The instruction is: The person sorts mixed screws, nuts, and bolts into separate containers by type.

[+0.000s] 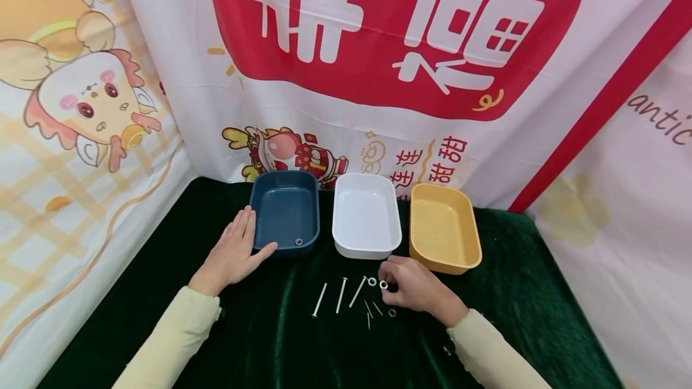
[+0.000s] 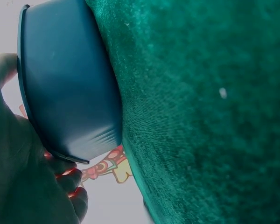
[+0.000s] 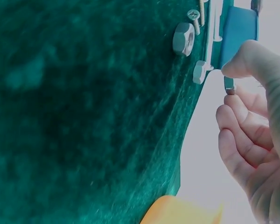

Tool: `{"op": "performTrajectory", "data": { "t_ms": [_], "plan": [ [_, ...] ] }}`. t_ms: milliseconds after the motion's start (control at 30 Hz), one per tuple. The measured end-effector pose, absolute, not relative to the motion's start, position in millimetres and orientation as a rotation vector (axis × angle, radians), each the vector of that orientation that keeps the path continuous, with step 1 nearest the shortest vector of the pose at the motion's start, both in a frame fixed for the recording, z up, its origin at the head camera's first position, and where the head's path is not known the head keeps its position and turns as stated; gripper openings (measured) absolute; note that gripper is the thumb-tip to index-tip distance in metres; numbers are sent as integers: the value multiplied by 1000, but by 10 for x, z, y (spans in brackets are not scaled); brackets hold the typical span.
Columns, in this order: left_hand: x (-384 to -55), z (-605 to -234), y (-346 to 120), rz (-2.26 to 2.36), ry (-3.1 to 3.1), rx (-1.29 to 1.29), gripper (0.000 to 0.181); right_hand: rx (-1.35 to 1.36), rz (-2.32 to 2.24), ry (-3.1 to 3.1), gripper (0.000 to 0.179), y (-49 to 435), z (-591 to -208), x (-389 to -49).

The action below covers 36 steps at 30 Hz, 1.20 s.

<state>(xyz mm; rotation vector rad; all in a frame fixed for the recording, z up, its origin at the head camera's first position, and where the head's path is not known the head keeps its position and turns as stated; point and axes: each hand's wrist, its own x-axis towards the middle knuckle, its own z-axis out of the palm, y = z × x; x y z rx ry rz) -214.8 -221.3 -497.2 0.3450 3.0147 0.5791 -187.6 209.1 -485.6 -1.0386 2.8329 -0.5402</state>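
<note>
My left hand rests with straight fingers along the left rim of the blue tray, its thumb reaching over the front edge. One hex nut lies inside this tray near its front. In front of the white tray, my right hand pinches another nut between thumb and fingers, raised above the cloth in the right wrist view. Close by on the cloth are two loose nuts, one beside the bolt heads and one nearer the front.
Three long bolts lie side by side on the green cloth, with three small screws to their right. A yellow tray stands right of the white one. Printed fabric hangs behind the trays.
</note>
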Motion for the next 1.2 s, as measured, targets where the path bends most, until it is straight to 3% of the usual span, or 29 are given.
{"op": "performTrajectory", "data": {
  "t_ms": [1200],
  "plan": [
    [-2153,-4994,-2215,576,3016,360,110,-1345,-671,2886,12,1333,-4469,-2075]
  ]
}}
